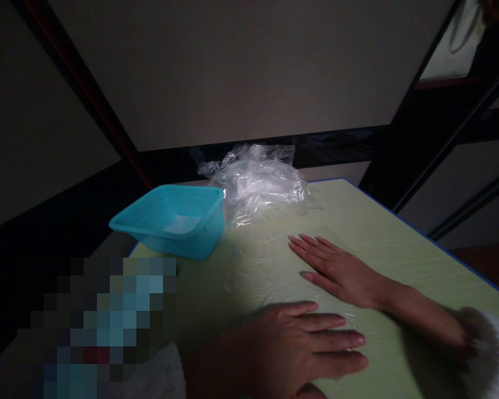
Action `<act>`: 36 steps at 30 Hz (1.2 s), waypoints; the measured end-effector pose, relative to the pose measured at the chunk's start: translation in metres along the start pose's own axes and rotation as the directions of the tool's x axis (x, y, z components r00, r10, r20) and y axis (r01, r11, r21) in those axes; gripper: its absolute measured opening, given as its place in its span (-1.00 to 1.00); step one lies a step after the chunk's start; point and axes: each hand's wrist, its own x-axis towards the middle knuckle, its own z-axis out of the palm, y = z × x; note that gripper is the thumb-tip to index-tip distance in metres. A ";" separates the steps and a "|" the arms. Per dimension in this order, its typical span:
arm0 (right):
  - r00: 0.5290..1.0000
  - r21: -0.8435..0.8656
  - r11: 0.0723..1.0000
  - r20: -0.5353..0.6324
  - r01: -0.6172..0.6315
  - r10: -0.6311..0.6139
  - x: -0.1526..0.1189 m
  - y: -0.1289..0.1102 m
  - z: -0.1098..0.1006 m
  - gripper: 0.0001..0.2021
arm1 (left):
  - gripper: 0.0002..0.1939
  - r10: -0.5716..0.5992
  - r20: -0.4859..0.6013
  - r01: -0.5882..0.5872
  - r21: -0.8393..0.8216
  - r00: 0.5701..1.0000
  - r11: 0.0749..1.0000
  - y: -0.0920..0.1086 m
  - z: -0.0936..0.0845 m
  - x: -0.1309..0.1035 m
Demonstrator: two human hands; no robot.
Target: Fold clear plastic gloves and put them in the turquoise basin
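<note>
A thin sheet of clear plastic film (pixel 249 271) lies on the pale green tabletop, its outline hard to make out. Flat over its near part is my left hand (pixel 291 343), fingers stretched to the right and slightly apart. My right hand (pixel 343 271) rests palm down farther back, with its fingers extended to the left and its thumb apart. Neither hand grips anything. Beyond my hands, a crumpled heap of clear plastic (pixel 261 183) sits at the table's back edge. Whether the film joins that heap, I cannot tell.
A turquoise plastic basin (pixel 208 238) stands at the back left of the table (pixel 378 221), with something pale inside. The table has a blue edge. Behind it rise large grey panels (pixel 253 72) with dark frames. A pixelated patch covers the lower left.
</note>
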 end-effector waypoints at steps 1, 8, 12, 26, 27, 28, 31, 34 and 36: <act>1.000 -0.006 1.000 0.000 -0.015 0.015 -0.001 0.005 -0.001 -0.44 | -0.51 -0.002 0.003 0.002 0.000 1.000 1.000 0.000 0.000 0.000; 0.994 -0.041 0.993 0.006 -0.113 0.113 -0.007 0.035 -0.003 -0.42 | -0.50 -0.015 0.001 0.015 0.005 1.000 1.000 0.001 -0.002 0.000; 0.984 -0.057 0.982 -0.008 -0.180 0.180 -0.012 0.044 -0.003 -0.40 | -0.47 -0.013 0.006 0.013 0.016 1.000 1.000 0.002 -0.002 0.000; 0.915 0.124 0.965 -0.309 -0.232 0.260 -0.010 0.033 -0.024 -0.51 | -0.78 0.048 -0.170 -0.004 0.250 0.984 0.968 0.006 0.004 0.003; 0.916 0.126 0.966 -0.311 -0.225 0.254 -0.010 0.032 -0.025 -0.52 | -0.80 0.051 -0.171 -0.005 0.258 0.984 0.966 0.008 0.006 0.005; 0.918 0.130 0.968 -0.311 -0.216 0.246 -0.010 0.032 -0.025 -0.53 | -0.80 0.047 -0.177 0.001 0.263 0.983 0.965 0.009 0.008 0.007; 0.929 0.136 0.975 -0.305 -0.177 0.211 -0.010 0.031 -0.025 -0.58 | -0.76 0.034 -0.200 0.020 0.263 0.979 0.965 0.012 0.011 0.010; 0.940 0.150 0.981 -0.300 -0.122 0.163 -0.010 0.030 -0.026 -0.64 | -0.76 0.024 -0.235 0.036 0.248 0.972 0.968 0.011 0.010 0.010; 0.947 0.182 0.981 -0.296 -0.073 0.125 -0.009 0.029 -0.025 -0.68 | -0.78 0.015 -0.283 0.049 0.219 0.959 0.975 0.009 0.008 0.009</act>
